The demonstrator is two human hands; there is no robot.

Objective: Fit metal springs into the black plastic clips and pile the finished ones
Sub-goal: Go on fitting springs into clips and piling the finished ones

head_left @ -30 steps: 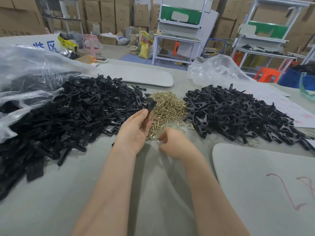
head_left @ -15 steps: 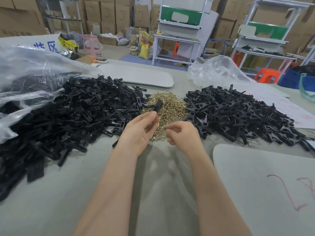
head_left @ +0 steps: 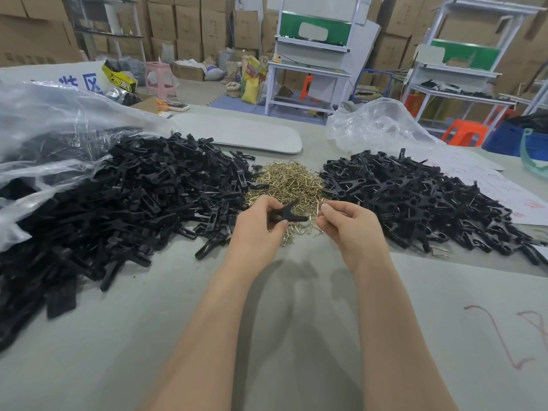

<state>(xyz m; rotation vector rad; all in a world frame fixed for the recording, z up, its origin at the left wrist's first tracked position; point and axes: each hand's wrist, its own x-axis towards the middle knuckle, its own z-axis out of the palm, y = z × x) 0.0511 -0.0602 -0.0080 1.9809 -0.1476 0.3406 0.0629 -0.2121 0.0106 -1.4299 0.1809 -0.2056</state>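
**Clip pinched in left hand, spring in right, over the spring heap**

Left hand (head_left: 261, 229) closed on a black clip (head_left: 286, 213), thumb above and fingers below, its two prongs splayed toward the right. Right hand (head_left: 350, 225) just beside it, thumb and forefinger pinched together on what looks like a thin metal spring (head_left: 318, 206); too small to be sure of its shape. Both hands held above the near edge of the brass-coloured spring heap (head_left: 289, 183), not touching each other. Heap lying on the grey table (head_left: 148, 321), between two black piles. Large pile of loose clip parts (head_left: 118, 197) to the left, spilling from a clear plastic bag (head_left: 44, 126). Pile of finished clips (head_left: 415, 197) to the right, prongs sticking out at all angles. A few stray springs scattered on the table below the hands and by the right pile's near edge. Second crumpled clear bag (head_left: 376, 126) beyond the right pile.
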